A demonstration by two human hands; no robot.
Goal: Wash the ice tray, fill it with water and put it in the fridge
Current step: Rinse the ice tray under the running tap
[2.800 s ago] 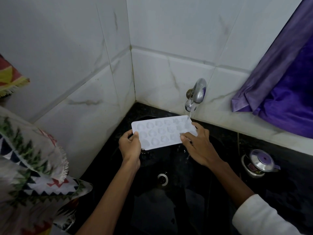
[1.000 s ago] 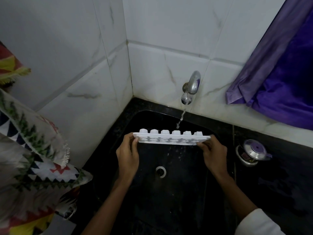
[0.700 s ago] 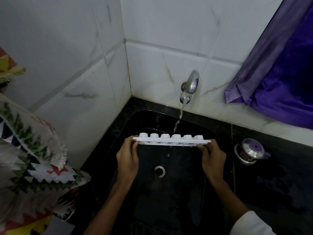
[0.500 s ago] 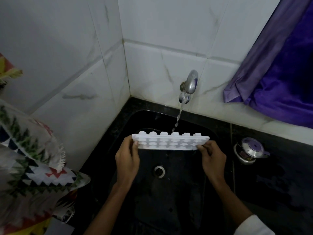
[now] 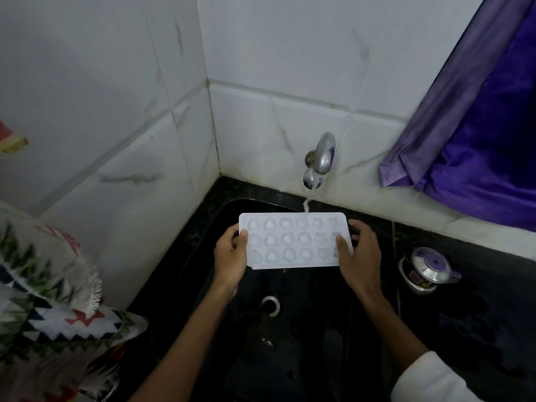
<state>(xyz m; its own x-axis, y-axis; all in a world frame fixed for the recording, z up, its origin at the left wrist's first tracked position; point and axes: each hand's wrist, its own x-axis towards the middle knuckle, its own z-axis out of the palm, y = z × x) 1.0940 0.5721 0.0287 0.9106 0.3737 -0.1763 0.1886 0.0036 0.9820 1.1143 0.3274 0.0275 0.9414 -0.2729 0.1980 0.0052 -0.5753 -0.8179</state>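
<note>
Flipped back over, the ice tray (image 5: 290,242) now shows its hollows upward, not its bumpy underside, and sits level just below the tap (image 5: 320,158), whose thin stream (image 5: 307,203) strikes its far rim. The left hand (image 5: 230,256) and right hand (image 5: 359,256) each have a pinching grip on a short end. Rinsing looks ready to become filling. It is matt white plastic with small shaped cavities, above a glossy black sink (image 5: 290,358)

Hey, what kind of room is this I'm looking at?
Probably a home kitchen, at the sink: a chrome wall tap running over a black stone sink, white marble-look wall tiles, and a small steel lidded pot on the black counter.
</note>
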